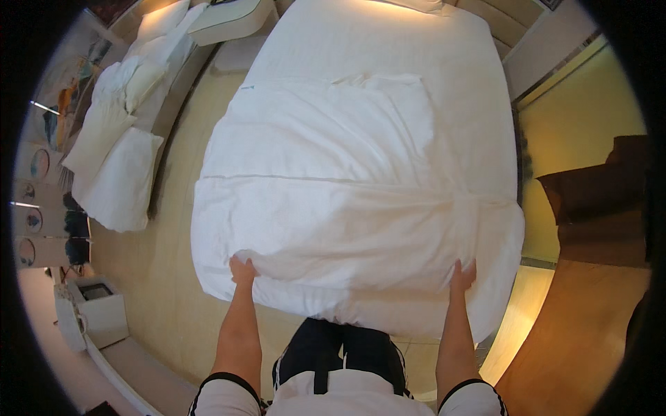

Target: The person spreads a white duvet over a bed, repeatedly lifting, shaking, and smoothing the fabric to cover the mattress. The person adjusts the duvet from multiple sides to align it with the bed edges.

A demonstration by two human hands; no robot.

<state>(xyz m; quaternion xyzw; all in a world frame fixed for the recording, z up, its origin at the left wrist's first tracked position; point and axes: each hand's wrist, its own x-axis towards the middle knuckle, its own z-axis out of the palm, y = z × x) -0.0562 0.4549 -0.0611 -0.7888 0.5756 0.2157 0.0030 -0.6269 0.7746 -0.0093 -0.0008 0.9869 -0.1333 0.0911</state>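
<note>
A white duvet or cover (312, 223) lies across the lower part of a wide bed, its front part folded over in a broad band. My left hand (243, 269) grips the near edge of this band at the left, the cloth bunched at the fingers. At the right, my right hand (463, 274) grips the same edge, thumb on top. Between the hands the cloth hangs slightly slack. Beyond the band, a wrinkled layer of white cloth (322, 130) lies flat over the white bed sheet (468, 104).
A narrow second bed at the left holds white pillows (143, 86) and rumpled bedding (117, 177). A nightstand (229, 23) stands between the beds. A white cabinet (104, 312) is at lower left. Brown panels (593, 312) line the right side. My legs touch the bed's foot.
</note>
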